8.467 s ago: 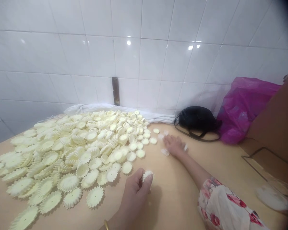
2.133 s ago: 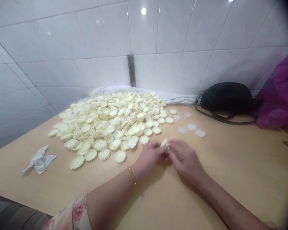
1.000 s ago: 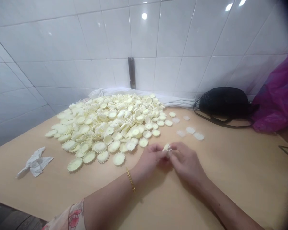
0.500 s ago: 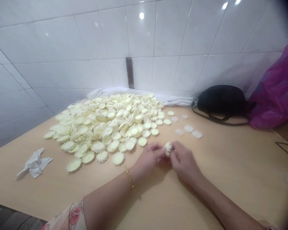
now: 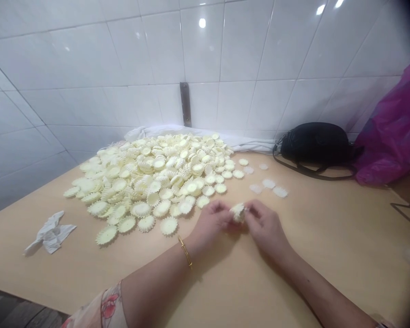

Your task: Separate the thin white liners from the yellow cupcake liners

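Note:
Between my hands is a small pale yellow scalloped disc (image 5: 238, 212), tilted with its notched edge showing. My left hand (image 5: 214, 220) pinches it from the left, fingers closed. From the right, the closed fingertips of my right hand (image 5: 264, 224) grip its other edge. Part of the disc is hidden behind my fingers. A large pile of similar pale yellow discs (image 5: 164, 171) lies to the left and beyond my hands. The closest loose ones almost reach my left hand.
Thin whitish scalloped pieces (image 5: 275, 187) lie scattered beyond my right hand. A black bag (image 5: 316, 143) with a strap and a magenta plastic bag (image 5: 392, 132) stand at the back right. Crumpled white tissue (image 5: 51, 232) lies on the left of the wooden table (image 5: 205, 296), which meets a tiled wall.
The disc has turned between my fingers, showing more of its surface. My right fingers have shifted slightly to its right edge. The pile is unchanged.

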A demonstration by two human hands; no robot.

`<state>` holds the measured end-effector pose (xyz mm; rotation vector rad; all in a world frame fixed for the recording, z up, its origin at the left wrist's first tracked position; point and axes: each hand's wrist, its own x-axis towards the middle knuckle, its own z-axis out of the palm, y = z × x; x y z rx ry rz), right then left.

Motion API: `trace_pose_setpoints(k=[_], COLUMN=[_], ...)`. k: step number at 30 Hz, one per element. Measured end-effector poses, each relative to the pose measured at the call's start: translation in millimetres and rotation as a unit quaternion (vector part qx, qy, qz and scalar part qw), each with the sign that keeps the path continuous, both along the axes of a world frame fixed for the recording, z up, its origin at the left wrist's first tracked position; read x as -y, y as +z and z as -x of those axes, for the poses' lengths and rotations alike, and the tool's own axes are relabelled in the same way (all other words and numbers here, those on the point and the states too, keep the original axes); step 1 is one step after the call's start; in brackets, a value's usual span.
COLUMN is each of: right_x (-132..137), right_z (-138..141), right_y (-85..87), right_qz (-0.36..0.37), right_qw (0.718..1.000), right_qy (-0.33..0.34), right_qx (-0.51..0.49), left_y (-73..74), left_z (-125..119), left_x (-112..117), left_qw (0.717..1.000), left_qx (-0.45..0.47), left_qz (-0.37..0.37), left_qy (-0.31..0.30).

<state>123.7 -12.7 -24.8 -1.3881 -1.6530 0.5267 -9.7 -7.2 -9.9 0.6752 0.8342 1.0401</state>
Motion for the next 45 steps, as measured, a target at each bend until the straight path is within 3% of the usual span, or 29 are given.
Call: trace_pose_setpoints(k=[2, 7, 12, 16, 22, 28, 31, 35, 39, 42, 45], right_x=[-0.2, 1.4, 5.3, 4.2, -0.7, 0.6, 2.9, 2.9, 0.9, 1.6, 4.1], right_z=[0.0, 3.3, 8.4, 7.4, 2.2, 6.4, 7.1, 3.9, -0.3, -1.5, -1.3], right_y=[-0.9, -3.0, -1.6, -0.7, -2.8, -6.6, -3.1, 1.9, 1.4, 1.7, 5.7], right_qz=[-0.022, -0.02, -0.058, -0.113, -0.117, -0.184, -0.148, -0.012, 0.092, 0.07, 0.038], right_qw=[1.0, 0.998, 0.989, 0.972, 0.974, 0.943, 0.959, 0.994, 0.995, 0.997, 0.995], right_qy=[0.007, 0.026, 0.007, -0.025, -0.045, -0.027, -0.003, 0.022, 0.035, 0.035, 0.081], right_qx=[0.02, 0.047, 0.134, 0.202, 0.189, 0.275, 0.241, 0.104, -0.011, -0.02, -0.05], left_y=[1.4, 2.7, 2.3, -0.8, -1.1, -2.7, -4.4, -2.8, 2.0, 2.5, 1.6], left_z=[-0.7, -5.0, -9.6, -7.6, -4.8, -4.6, -6.0, -7.8, -7.3, -5.5, -4.5], left_x=[1.6, 6.8, 10.8, 8.6, 2.4, 4.9, 5.8, 5.1, 5.2, 5.1, 4.7], left_qw=[1.0, 0.999, 0.999, 0.998, 1.0, 0.998, 0.998, 0.998, 0.998, 0.997, 0.997], left_qx=[-0.011, -0.027, -0.016, -0.038, -0.007, -0.06, -0.047, -0.046, -0.051, -0.069, -0.06], left_qz=[0.0, -0.019, -0.013, -0.038, 0.023, -0.028, -0.041, -0.031, -0.009, -0.028, -0.053], left_qy=[0.028, -0.007, 0.05, 0.018, -0.016, -0.009, 0.008, 0.007, 0.023, 0.001, -0.008])
